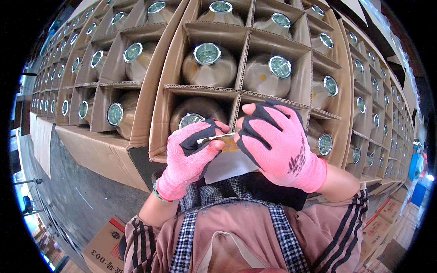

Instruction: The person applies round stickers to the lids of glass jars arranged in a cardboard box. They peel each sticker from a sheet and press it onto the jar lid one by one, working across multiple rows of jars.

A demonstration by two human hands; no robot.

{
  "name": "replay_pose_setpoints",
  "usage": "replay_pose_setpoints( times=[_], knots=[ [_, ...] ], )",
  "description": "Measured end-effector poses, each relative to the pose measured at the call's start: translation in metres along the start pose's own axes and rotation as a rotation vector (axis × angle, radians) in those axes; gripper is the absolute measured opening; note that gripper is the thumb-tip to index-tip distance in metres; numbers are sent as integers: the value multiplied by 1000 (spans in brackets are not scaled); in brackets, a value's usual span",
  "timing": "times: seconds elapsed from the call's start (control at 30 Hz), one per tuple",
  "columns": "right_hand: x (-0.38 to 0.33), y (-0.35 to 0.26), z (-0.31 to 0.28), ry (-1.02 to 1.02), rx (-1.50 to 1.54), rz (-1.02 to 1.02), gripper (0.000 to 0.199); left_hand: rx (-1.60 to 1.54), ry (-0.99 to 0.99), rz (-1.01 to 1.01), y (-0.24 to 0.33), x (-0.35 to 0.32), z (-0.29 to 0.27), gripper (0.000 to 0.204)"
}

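Note:
My left hand (pixel 184 152), in a pink and black glove with bare fingertips, pinches a white sheet with round golden-orange stickers (pixel 230 144). My right hand (pixel 277 143), gloved the same way, is closed at the sheet's right edge; its fingers partly hide what they grip. A white paper part (pixel 227 167) hangs below the hands. Just beyond them stands an open carton (pixel 157 113) with cardboard dividers and round glass bottles, one per compartment. Small orange dots show on a bottle (pixel 209 68) and on another bottle (pixel 266 82). My hands cover part of the front row.
More open cartons of bottles stand close on the left (pixel 98 141) and on the right (pixel 364 118), in long rows. A closed printed carton (pixel 102 248) lies at the lower left. Other cartons (pixel 387 218) are stacked at the lower right. Grey floor (pixel 82 182) shows at the left.

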State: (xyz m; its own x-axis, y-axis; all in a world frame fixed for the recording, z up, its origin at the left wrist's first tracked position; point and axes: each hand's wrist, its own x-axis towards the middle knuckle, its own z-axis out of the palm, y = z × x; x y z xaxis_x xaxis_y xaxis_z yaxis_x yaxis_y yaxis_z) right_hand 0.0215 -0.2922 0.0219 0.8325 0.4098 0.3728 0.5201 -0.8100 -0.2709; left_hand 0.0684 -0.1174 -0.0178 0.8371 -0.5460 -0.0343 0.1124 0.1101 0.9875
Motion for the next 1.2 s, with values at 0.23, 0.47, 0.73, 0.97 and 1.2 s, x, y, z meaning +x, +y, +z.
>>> replay_pose_setpoints(
  times=[0.23, 0.47, 0.73, 0.97, 1.2],
  knots=[
    [9, 51, -41, 121, 498, 338, 19, -33, 76, -51, -4, -4, -1, 15],
    [-20, 265, -65, -104, -326, 857, 34, 9, 22, -5, -4, 4, 5, 15],
    [4, 273, -30, -575, -533, 764, 42, 16, 51, -17, -3, 3, 4, 13],
    [5, 272, -26, -485, -717, 586, 37, -34, 37, -33, -3, 2, 4, 12],
    [-5, 279, -27, -305, -761, 609, 32, -5, 25, -26, -1, -1, 5, 12]
  ],
)
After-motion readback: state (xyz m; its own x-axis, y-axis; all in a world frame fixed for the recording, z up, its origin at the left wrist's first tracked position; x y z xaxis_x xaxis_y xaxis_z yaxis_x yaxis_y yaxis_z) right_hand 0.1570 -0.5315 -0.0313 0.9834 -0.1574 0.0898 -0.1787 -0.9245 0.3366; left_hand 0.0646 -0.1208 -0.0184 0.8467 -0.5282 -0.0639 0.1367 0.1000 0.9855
